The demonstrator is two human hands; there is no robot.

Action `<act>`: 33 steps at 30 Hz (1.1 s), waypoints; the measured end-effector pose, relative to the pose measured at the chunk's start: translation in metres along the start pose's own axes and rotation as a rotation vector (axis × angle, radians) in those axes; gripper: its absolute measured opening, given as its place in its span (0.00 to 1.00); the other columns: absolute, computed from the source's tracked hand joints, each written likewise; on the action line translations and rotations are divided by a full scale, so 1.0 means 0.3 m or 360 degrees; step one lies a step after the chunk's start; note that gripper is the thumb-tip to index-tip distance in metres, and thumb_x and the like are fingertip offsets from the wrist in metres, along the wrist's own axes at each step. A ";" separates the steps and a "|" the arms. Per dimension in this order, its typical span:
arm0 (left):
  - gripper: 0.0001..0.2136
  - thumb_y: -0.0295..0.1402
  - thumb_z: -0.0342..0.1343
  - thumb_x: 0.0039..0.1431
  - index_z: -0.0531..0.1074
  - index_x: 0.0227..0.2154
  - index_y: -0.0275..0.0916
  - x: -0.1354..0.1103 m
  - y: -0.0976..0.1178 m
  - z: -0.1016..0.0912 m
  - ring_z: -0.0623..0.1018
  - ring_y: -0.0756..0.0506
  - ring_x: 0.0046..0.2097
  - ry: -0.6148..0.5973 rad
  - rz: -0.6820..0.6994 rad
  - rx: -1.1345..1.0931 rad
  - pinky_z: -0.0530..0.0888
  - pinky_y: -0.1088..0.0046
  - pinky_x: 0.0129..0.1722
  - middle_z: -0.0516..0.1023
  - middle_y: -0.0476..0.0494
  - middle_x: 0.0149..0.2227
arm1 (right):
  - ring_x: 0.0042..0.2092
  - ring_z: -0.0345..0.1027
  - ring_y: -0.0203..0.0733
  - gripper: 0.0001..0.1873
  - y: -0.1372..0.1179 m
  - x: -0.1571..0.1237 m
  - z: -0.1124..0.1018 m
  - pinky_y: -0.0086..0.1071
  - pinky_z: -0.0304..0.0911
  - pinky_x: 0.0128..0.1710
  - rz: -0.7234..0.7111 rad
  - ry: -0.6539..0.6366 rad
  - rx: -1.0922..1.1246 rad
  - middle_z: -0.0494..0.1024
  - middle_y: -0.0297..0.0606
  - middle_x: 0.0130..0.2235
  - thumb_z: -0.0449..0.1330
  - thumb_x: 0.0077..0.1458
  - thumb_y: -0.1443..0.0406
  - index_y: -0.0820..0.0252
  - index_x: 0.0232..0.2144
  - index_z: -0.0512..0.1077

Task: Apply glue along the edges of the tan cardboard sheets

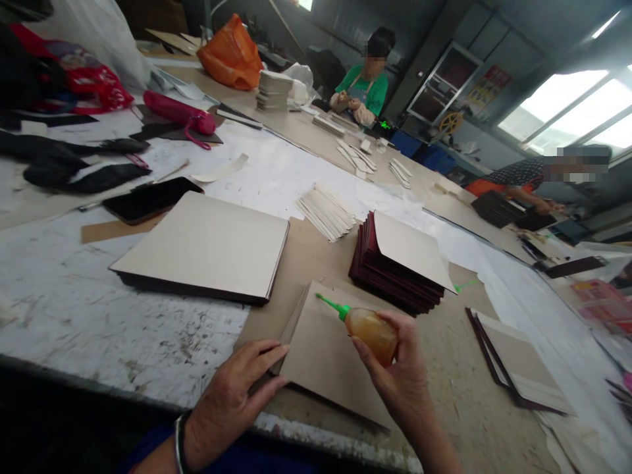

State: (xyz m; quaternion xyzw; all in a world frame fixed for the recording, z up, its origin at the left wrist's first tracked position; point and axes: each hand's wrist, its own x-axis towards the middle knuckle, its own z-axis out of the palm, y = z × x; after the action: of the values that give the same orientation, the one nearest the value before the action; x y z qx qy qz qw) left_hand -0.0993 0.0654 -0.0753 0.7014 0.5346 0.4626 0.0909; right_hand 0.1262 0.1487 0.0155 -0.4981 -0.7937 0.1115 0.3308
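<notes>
My right hand (402,368) is closed round a small glue bottle (370,329) with amber glue and a green nozzle that points up and left over a beige card panel (326,362). My left hand (232,395) rests on the near left edge of that panel, fingers pressed flat on the stack's side. The panel lies on top of a dark maroon cover near the table's front edge.
A large beige board (202,247) lies to the left, a maroon cover stack (395,263) and white strips (326,214) behind, another cover (518,368) to the right. A phone (151,199), pink umbrella (180,112) and orange bag (231,56) lie farther back. Two other people work at the far side.
</notes>
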 end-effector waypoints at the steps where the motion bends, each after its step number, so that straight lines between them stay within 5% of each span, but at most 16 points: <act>1: 0.13 0.36 0.51 0.60 0.68 0.47 0.40 0.000 -0.001 0.000 0.76 0.48 0.43 -0.0014 -0.0006 -0.0001 0.74 0.77 0.43 0.75 0.42 0.42 | 0.44 0.61 0.45 0.19 0.000 0.004 0.001 0.42 0.62 0.43 -0.0014 -0.0006 -0.0007 0.64 0.40 0.42 0.60 0.53 0.61 0.55 0.46 0.60; 33: 0.13 0.36 0.51 0.60 0.69 0.46 0.39 -0.005 -0.007 0.008 0.75 0.47 0.43 -0.0015 -0.0026 -0.0028 0.75 0.74 0.42 0.74 0.41 0.41 | 0.39 0.65 0.43 0.19 -0.012 0.033 -0.026 0.39 0.64 0.39 0.0287 -0.0134 0.0013 0.67 0.37 0.38 0.61 0.50 0.55 0.55 0.41 0.60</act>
State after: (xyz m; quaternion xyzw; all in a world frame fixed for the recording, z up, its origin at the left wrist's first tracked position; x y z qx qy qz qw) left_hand -0.0991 0.0659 -0.0787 0.6983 0.5358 0.4632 0.1035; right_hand 0.1259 0.1544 0.0273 -0.5610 -0.7584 0.1649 0.2879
